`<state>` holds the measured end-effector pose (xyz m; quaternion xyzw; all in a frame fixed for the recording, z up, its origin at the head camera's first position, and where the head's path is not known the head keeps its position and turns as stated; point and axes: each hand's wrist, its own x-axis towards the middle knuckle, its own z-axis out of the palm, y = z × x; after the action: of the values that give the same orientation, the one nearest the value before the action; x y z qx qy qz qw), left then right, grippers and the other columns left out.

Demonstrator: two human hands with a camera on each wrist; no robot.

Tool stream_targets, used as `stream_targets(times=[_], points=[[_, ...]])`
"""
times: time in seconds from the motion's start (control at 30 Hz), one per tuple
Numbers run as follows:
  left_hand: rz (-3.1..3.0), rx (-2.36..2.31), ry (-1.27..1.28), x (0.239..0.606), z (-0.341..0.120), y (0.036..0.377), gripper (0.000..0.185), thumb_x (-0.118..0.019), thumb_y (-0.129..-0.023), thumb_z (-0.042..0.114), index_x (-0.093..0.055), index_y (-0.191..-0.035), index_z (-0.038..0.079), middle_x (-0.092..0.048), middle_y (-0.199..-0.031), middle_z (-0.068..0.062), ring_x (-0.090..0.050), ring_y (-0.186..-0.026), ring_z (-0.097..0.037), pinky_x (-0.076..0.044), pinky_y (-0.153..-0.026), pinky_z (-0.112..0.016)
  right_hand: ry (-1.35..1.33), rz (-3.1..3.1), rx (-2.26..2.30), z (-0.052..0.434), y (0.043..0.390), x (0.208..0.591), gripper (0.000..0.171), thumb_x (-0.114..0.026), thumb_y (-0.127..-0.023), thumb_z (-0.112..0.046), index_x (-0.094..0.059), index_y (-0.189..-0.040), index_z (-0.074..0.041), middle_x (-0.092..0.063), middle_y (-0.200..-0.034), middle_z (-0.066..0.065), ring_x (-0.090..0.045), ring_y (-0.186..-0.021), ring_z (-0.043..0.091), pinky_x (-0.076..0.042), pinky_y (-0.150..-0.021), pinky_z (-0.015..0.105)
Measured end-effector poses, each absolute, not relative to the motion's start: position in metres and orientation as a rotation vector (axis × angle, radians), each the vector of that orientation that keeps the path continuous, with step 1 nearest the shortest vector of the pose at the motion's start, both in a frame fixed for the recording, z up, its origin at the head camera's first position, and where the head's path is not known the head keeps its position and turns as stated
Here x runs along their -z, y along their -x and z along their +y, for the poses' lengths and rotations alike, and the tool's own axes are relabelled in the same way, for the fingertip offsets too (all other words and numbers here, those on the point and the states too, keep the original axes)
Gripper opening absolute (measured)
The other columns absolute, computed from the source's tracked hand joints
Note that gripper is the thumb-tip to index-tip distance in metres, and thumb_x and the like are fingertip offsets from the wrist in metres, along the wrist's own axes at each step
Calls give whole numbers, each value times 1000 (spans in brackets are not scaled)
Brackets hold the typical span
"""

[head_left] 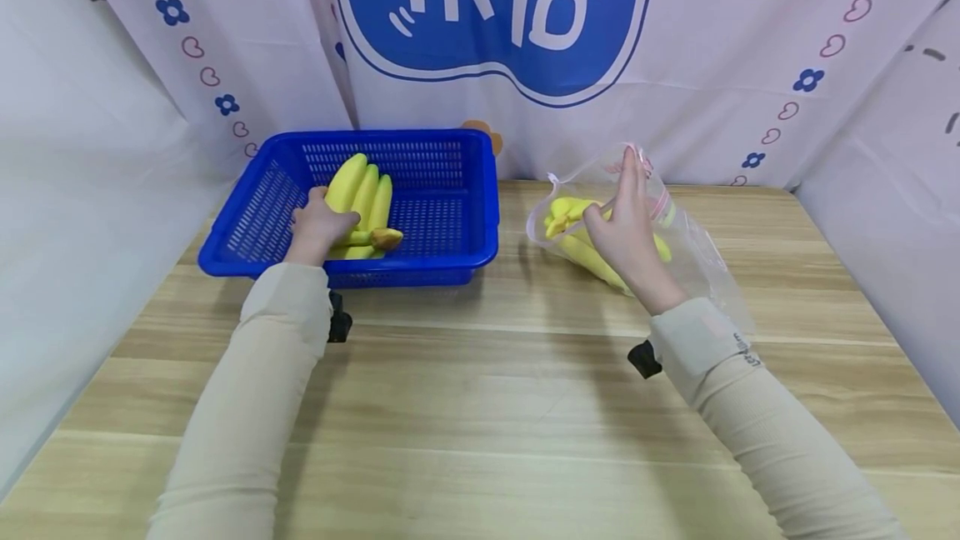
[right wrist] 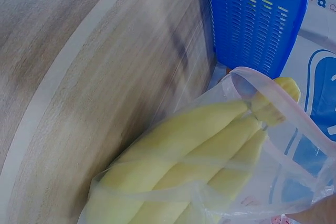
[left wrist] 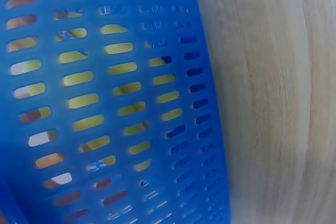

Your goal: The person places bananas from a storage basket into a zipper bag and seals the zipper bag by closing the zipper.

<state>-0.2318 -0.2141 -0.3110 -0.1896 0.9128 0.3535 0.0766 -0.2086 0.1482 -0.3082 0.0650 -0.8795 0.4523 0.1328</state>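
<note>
In the head view, my left hand [head_left: 318, 227] reaches into the blue plastic basket [head_left: 483, 198] and grips a bunch of yellow bananas [head_left: 365, 194], fingers on its left side and thumb across the top. The bunch's brown-tipped stem points right. Through the basket's slots, the left wrist view shows patches of yellow; the hand itself is hidden there. My right hand [head_left: 626, 227] is at the mouth of a clear plastic bag [head_left: 701, 265], its fingers straight and raised, thumb spread from them. Inside the bag lies another bunch of bananas [right wrist: 184, 156], stem toward the bag's mouth.
Basket and bag stand on a wooden table [head_left: 480, 407], the basket at the back left and the bag to its right. A white printed cloth [head_left: 450, 107] with a blue emblem hangs right behind them. Pale cloth walls close off both sides.
</note>
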Motion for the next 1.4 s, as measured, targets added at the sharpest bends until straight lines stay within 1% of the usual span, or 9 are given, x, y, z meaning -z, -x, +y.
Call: stream_targets(times=[0.23, 0.5, 0.63, 0.77, 0.93, 1.1, 1.2, 1.3, 1.4], points=[[2672, -1030, 504, 308, -214, 230, 81, -44, -94, 28, 9, -153, 10, -19, -146, -36, -31, -128, -44, -33, -108, -54, -188, -2570, -1323, 148, 208, 309, 86, -46, -83, -7, 5, -153, -3, 5, -162, 10, 4, -150, 24, -8, -122, 47], [2576, -1024, 478, 308, -215, 232, 88, -40, -95, 32, 26, -149, 12, -22, -147, -37, -30, -131, -42, -28, -113, -51, -196, -2575, -1311, 147, 209, 311, 86, -46, -83, -7, 5, -153, -4, 5, -162, 10, 3, -150, 25, -7, -122, 47], [2536, -1044, 486, 311, -218, 235, 92, -43, -94, 33, 30, -147, 13, -25, -146, -35, -34, -128, -39, -31, -111, -47, -199, -2571, -1313, 146, 210, 311, 86, -46, -83, -7, 4, -153, -4, 6, -162, 10, 3, -150, 25, -8, -122, 47], [2545, -1059, 502, 313, -218, 236, 94, -45, -92, 33, 28, -147, 12, -30, -144, -33, -38, -124, -37, -36, -107, -44, -198, -2571, -1324, 145, 210, 312, 87, -46, -83, -7, 5, -153, -4, 7, -162, 10, 4, -150, 25, -9, -122, 48], [2567, -1046, 555, 310, -214, 232, 95, -46, -91, 33, 26, -147, 5, -27, -145, -35, -35, -129, -41, -32, -111, -50, -199, -2571, -1315, 144, 210, 312, 87, -46, -82, -7, 4, -153, -3, 7, -162, 11, 4, -150, 25, -8, -122, 47], [2616, -934, 599, 307, -210, 226, 86, -45, -90, 40, -4, -146, -10, -39, -130, -32, -42, -114, -40, -41, -95, -47, -195, -2572, -1317, 145, 210, 311, 87, -46, -83, -7, 4, -153, -3, 7, -162, 11, 4, -150, 25, -7, -122, 47], [2631, -920, 601, 307, -209, 224, 80, -45, -90, 39, -14, -143, -12, -43, -125, -29, -45, -104, -34, -44, -87, -42, -193, -2574, -1323, 145, 209, 310, 87, -46, -83, -7, 4, -153, -4, 6, -162, 10, 4, -150, 25, -8, -122, 48], [2613, -936, 591, 306, -209, 224, 87, -45, -91, 38, 1, -146, -11, -39, -133, -33, -46, -110, -36, -45, -94, -43, -187, -2577, -1324, 145, 209, 310, 86, -46, -83, -7, 4, -153, -4, 7, -162, 9, 4, -150, 25, -9, -122, 48], [2581, -936, 579, 304, -210, 226, 96, -44, -91, 38, 20, -145, -9, -24, -144, -39, -37, -126, -43, -37, -107, -50, -184, -2581, -1320, 145, 208, 310, 86, -47, -83, -7, 4, -153, -3, 7, -162, 10, 4, -150, 25, -9, -122, 48]])
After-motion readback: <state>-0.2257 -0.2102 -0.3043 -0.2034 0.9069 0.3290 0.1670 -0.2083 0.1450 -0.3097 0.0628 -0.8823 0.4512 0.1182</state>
